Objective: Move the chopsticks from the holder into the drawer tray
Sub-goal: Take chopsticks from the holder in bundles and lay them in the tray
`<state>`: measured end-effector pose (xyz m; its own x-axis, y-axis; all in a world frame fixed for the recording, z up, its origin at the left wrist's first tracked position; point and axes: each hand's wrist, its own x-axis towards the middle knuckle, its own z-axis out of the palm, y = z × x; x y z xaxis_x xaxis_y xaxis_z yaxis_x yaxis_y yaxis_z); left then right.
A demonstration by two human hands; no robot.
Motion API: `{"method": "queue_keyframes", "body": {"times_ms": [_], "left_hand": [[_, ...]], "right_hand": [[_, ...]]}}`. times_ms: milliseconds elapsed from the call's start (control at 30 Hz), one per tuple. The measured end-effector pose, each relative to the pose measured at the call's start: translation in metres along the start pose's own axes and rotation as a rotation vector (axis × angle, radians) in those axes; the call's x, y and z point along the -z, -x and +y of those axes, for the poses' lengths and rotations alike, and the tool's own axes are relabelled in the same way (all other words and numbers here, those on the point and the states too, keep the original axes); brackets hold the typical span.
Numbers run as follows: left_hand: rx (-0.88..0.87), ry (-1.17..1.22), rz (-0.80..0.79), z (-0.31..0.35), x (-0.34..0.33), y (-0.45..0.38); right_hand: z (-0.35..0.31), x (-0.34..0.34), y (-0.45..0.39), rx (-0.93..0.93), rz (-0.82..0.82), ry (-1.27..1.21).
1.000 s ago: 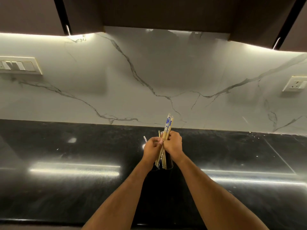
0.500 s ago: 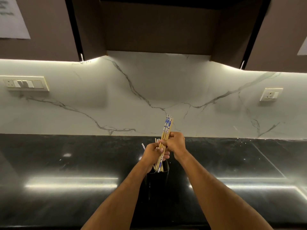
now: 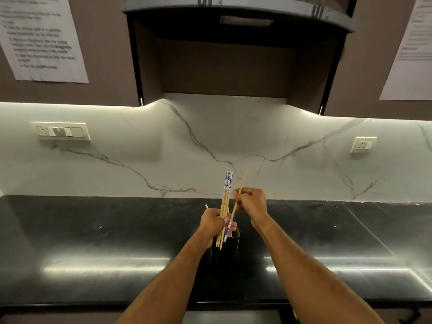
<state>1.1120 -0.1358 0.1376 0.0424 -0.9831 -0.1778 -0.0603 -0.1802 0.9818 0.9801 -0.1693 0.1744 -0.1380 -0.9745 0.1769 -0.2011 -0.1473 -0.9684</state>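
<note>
Chopsticks [image 3: 225,202], slim pale wood with blue-and-white patterned tops, bunched upright in left hand [image 3: 214,222] curled round them, over dark tall holder [image 3: 230,245] on glossy black counter [image 3: 93,242]. Single plain stick [image 3: 242,183], tilted, pinched by right hand [image 3: 251,202].

Black stone counter [image 3: 93,242] with one dark holder [image 3: 230,247] standing on it.

The polished counter is run wall to wall beneath a white marble backsplash [image 3: 163,160]. The holder is set upright near its front edge, directly below the gripped bundle of chopsticks [image 3: 225,206]; strip-light reflections are seen left and right of it.
</note>
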Motion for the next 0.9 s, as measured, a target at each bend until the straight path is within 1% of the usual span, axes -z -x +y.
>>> {"method": "queue_keyframes", "body": {"times_ms": [100,167,233,267,367,433,533,600,800,900], "left_hand": [[0.033,-0.012,0.107,0.004,0.008,0.010],[0.048,0.043,0.149,0.009,0.013,0.016],[0.082,0.150,0.127,0.016,0.017,0.022],[0.098,0.210,0.097,0.021,0.017,0.025],[0.133,0.339,-0.012,0.037,0.017,0.032],[0.126,0.382,-0.089,0.043,0.018,0.035],[0.085,0.349,-0.136,0.047,0.019,0.039],[0.070,0.290,-0.128,0.045,0.020,0.037],[0.083,0.217,-0.109,0.034,0.025,0.035],[0.077,0.201,-0.116,0.031,0.027,0.034]], "right_hand": [[-0.020,0.011,0.010,0.158,0.150,0.008],[-0.034,0.016,0.015,0.273,0.170,-0.004],[-0.041,0.016,0.020,0.400,0.123,0.073],[-0.042,0.016,0.022,0.466,0.074,0.157],[-0.034,0.016,0.032,0.624,-0.098,0.525],[-0.027,0.016,0.044,0.685,-0.187,0.724],[-0.021,0.018,0.059,0.819,-0.250,0.820],[-0.017,0.018,0.062,0.836,-0.271,0.833],[0.006,0.014,0.058,0.861,-0.319,0.884],[0.010,0.017,0.056,0.786,-0.356,0.797]]}}
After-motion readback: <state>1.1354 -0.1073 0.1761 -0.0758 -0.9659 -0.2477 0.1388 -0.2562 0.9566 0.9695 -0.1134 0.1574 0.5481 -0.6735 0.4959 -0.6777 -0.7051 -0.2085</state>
